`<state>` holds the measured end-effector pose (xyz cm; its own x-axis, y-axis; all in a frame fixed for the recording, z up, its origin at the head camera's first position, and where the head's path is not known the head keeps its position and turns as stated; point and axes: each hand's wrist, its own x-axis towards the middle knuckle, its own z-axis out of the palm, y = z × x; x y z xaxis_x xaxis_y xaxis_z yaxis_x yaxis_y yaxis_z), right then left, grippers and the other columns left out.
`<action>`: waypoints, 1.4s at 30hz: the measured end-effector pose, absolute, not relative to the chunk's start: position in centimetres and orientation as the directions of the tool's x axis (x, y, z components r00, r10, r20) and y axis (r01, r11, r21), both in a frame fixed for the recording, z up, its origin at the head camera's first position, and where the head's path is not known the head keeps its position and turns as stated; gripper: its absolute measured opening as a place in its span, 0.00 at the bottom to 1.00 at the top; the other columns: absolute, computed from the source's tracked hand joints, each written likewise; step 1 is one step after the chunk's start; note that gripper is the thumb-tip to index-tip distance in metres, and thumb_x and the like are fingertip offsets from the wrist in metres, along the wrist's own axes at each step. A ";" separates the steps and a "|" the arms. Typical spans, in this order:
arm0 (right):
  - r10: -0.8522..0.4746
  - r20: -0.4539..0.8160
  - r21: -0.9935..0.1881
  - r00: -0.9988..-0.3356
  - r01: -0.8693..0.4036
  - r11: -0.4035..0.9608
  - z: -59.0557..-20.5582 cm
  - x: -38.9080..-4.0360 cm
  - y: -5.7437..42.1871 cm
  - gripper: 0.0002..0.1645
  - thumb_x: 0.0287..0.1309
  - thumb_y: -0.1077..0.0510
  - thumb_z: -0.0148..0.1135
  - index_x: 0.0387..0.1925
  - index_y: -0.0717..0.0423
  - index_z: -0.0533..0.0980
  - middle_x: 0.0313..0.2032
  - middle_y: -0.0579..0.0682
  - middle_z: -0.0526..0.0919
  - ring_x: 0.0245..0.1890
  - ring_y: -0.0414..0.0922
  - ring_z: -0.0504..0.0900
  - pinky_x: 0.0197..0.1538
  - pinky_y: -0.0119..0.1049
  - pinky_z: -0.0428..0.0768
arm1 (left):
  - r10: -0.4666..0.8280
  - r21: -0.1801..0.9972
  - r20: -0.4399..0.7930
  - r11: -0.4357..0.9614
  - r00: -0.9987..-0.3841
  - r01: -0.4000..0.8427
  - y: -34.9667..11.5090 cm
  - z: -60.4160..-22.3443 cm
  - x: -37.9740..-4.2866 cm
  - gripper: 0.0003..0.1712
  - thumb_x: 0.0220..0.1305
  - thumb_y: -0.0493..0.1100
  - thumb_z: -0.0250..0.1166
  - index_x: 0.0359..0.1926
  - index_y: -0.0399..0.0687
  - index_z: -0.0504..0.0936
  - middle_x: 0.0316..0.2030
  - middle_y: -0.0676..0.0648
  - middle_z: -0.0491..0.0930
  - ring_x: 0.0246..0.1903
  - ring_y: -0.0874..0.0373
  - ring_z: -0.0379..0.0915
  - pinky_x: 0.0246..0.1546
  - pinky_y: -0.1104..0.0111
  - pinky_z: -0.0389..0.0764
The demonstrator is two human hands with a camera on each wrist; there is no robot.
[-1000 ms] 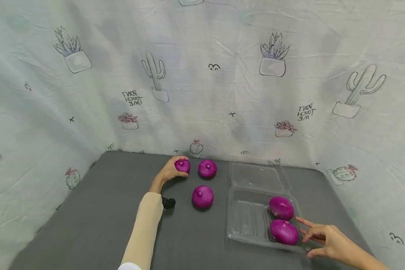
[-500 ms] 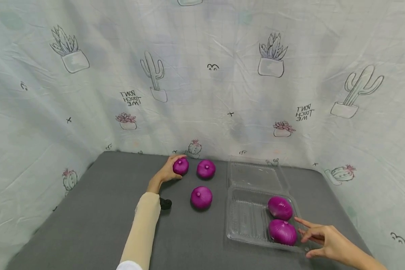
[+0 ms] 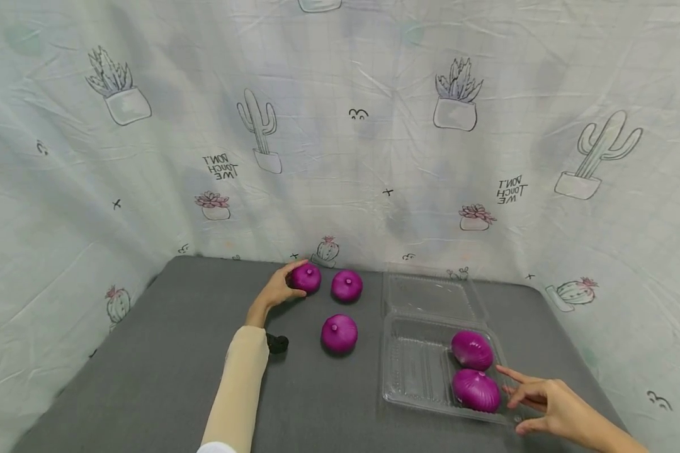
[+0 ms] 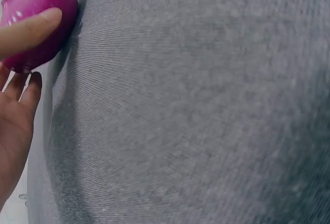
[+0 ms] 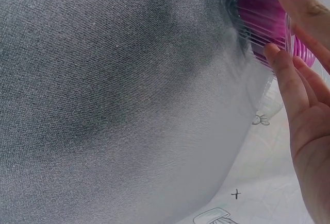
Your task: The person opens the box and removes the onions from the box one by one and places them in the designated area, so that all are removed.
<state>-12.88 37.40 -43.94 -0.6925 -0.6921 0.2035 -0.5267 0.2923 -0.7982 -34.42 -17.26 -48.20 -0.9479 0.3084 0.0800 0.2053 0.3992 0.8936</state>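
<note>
At the back of the table in the head view, my left hand (image 3: pixel 276 291) stands beside a purple onion (image 3: pixel 307 278), its thumb and fingers spread to either side. The thumb lies across the onion (image 4: pixel 56 28) in the left wrist view, and fingers show beyond it; whether they touch it cannot be told. My right hand (image 3: pixel 552 406) is at the right side of a clear plastic clamshell box (image 3: pixel 413 402), fingers extended, fingertips at or near its wall. Inside, on the right, lie an onion (image 3: pixel 472 350) and a nearer onion (image 3: pixel 476 390).
Another onion (image 3: pixel 347 286) sits right of the left hand's one, with a further onion (image 3: pixel 339 334) in front. The box's lid (image 3: pixel 427 296) lies open toward the back. A black object (image 3: pixel 277 343) shows at the left forearm. A patterned curtain (image 3: pixel 340 138) surrounds the grey table.
My left hand has loosened and drawn back slightly to the left, uncovering more of the onion, which stays about in place. The right hand keeps its position by the box.
</note>
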 end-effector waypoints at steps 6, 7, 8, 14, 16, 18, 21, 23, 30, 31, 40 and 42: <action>-0.685 0.212 -0.794 -0.697 -0.531 0.295 -43.9 -12.8 37.7 0.16 0.41 0.66 0.74 0.36 0.56 0.80 0.65 0.28 0.59 0.53 0.30 0.72 0.36 0.39 0.83 | 0.314 0.925 0.119 0.310 -0.942 0.220 -17.3 -48.1 -34.7 0.47 0.46 0.16 0.66 0.68 0.37 0.62 0.67 0.32 0.58 0.66 0.36 0.54 0.62 0.46 0.62; -0.685 0.217 -0.792 -0.696 -0.535 0.293 -44.0 -12.8 37.7 0.16 0.41 0.66 0.74 0.36 0.56 0.80 0.65 0.28 0.59 0.53 0.31 0.72 0.37 0.39 0.83 | 0.309 0.930 0.118 0.298 -0.944 0.214 -17.4 -48.2 -34.7 0.47 0.45 0.16 0.67 0.68 0.37 0.62 0.67 0.32 0.58 0.66 0.36 0.54 0.62 0.46 0.62; -0.686 0.221 -0.792 -0.693 -0.538 0.289 -44.0 -12.9 37.7 0.16 0.41 0.67 0.74 0.36 0.57 0.80 0.65 0.28 0.59 0.53 0.31 0.72 0.37 0.38 0.83 | 0.308 0.934 0.118 0.290 -0.944 0.211 -17.5 -48.2 -34.7 0.47 0.46 0.17 0.67 0.67 0.38 0.62 0.67 0.32 0.58 0.66 0.36 0.54 0.62 0.45 0.62; -0.686 0.230 -0.792 -0.690 -0.542 0.280 -44.3 -12.9 37.6 0.16 0.41 0.67 0.74 0.35 0.56 0.80 0.65 0.28 0.60 0.53 0.32 0.73 0.39 0.29 0.81 | 0.307 0.959 0.122 0.209 -0.944 0.192 -18.2 -48.3 -34.2 0.43 0.49 0.23 0.70 0.67 0.38 0.64 0.68 0.35 0.57 0.67 0.39 0.54 0.64 0.46 0.60; -0.681 0.237 -0.788 -0.693 -0.547 0.283 -44.3 -12.9 37.5 0.16 0.41 0.67 0.74 0.35 0.56 0.80 0.65 0.27 0.61 0.53 0.32 0.73 0.40 0.28 0.81 | 0.317 0.959 0.134 0.197 -0.939 0.203 -18.4 -48.3 -34.3 0.42 0.50 0.23 0.69 0.67 0.37 0.64 0.68 0.34 0.57 0.68 0.39 0.53 0.64 0.46 0.59; -0.676 0.242 -0.782 -0.696 -0.552 0.288 -44.4 -12.8 37.5 0.16 0.41 0.66 0.74 0.35 0.56 0.80 0.64 0.27 0.61 0.52 0.32 0.73 0.39 0.29 0.81 | 0.332 0.959 0.132 0.197 -0.934 0.206 -18.4 -48.2 -34.3 0.43 0.51 0.23 0.69 0.68 0.36 0.62 0.68 0.34 0.56 0.68 0.39 0.52 0.64 0.46 0.58; -0.676 0.232 -0.787 -0.700 -0.543 0.293 -44.3 -12.8 37.6 0.15 0.42 0.65 0.74 0.35 0.57 0.80 0.64 0.26 0.61 0.52 0.31 0.73 0.37 0.34 0.83 | 0.347 0.958 0.106 0.216 -0.932 0.190 -18.4 -47.9 -34.3 0.46 0.51 0.23 0.69 0.70 0.35 0.58 0.69 0.33 0.55 0.69 0.39 0.50 0.66 0.46 0.55; -0.678 0.220 -0.790 -0.701 -0.536 0.298 -44.2 -12.8 37.7 0.15 0.42 0.64 0.74 0.35 0.58 0.80 0.63 0.26 0.60 0.52 0.31 0.73 0.36 0.39 0.83 | 0.352 0.959 0.077 0.230 -0.933 0.165 -18.4 -47.8 -34.2 0.47 0.52 0.24 0.69 0.71 0.36 0.57 0.70 0.34 0.54 0.69 0.39 0.50 0.65 0.45 0.56; -0.678 0.191 -0.804 -0.709 -0.510 0.307 -44.0 -13.0 37.7 0.15 0.42 0.64 0.74 0.35 0.58 0.79 0.65 0.29 0.61 0.52 0.34 0.75 0.37 0.44 0.81 | 0.355 0.953 0.041 0.268 -0.934 0.143 -18.8 -48.7 -34.0 0.47 0.52 0.27 0.70 0.71 0.39 0.59 0.70 0.36 0.54 0.67 0.38 0.55 0.61 0.45 0.63; -0.676 0.185 -0.805 -0.713 -0.505 0.312 -44.0 -12.9 37.6 0.15 0.42 0.64 0.74 0.35 0.58 0.79 0.65 0.29 0.61 0.52 0.34 0.75 0.37 0.44 0.81 | 0.351 0.952 0.039 0.272 -0.936 0.141 -18.9 -48.9 -34.0 0.47 0.52 0.27 0.70 0.71 0.40 0.59 0.70 0.36 0.55 0.67 0.38 0.56 0.61 0.45 0.64; -0.665 0.134 -0.809 -0.734 -0.469 0.354 -43.4 -13.1 37.5 0.14 0.44 0.64 0.74 0.35 0.58 0.80 0.65 0.27 0.59 0.52 0.35 0.76 0.40 0.46 0.81 | 0.378 0.956 0.034 0.259 -0.925 0.141 -18.9 -48.7 -34.5 0.48 0.52 0.26 0.69 0.72 0.38 0.56 0.71 0.34 0.50 0.68 0.37 0.51 0.63 0.45 0.60; -0.651 0.133 -0.794 -0.747 -0.474 0.381 -43.1 -13.3 37.6 0.14 0.44 0.63 0.74 0.35 0.58 0.80 0.65 0.26 0.59 0.52 0.34 0.76 0.40 0.46 0.81 | 0.383 0.957 0.042 0.248 -0.923 0.147 -18.6 -48.3 -35.2 0.48 0.52 0.24 0.68 0.72 0.38 0.56 0.72 0.35 0.50 0.68 0.37 0.50 0.64 0.45 0.59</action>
